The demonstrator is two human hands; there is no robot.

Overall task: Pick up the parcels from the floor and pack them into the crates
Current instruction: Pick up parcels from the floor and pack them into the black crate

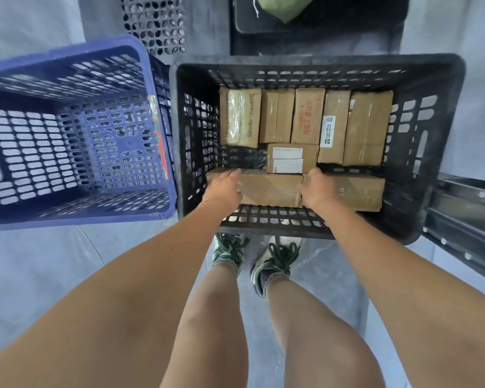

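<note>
- The person leans over the black crate (431, 88), both arms reaching down into its near row at 6 o'clock.
- The left hand (225, 186) lies on the left end of a long brown parcel (269, 189), fingers (231, 175) mostly straight and laid over its top edge; it seems to press, not clasp.
- The right hand (318, 189) sits at the seam between that parcel and a second near-row parcel (359, 193) at 4 o'clock. Its fingers curl down over the far edge, but whether they truly pinch anything cannot be told.
- 5 parcels stand side by side in the far row (305, 119) at 12 o'clock, and a small labelled box (291, 158) lies in the middle, touching the long parcel.
- The step in hand looks like seating the long parcel flat against the near wall. Pushing evenly with both palms and sliding it toward 9 o'clock would close the gap and keep the bare corner at 10 o'clock free for another.
- The blue crate (67, 135), at 9 o'clock and just beside the black one, holds no parcels.
- The floor (39, 275) is smooth pale grey. Metal racking (465, 217) lies at 3 o'clock, and a dark tray (319, 26) with a green bundle (283, 7) at 12 o'clock.
</note>
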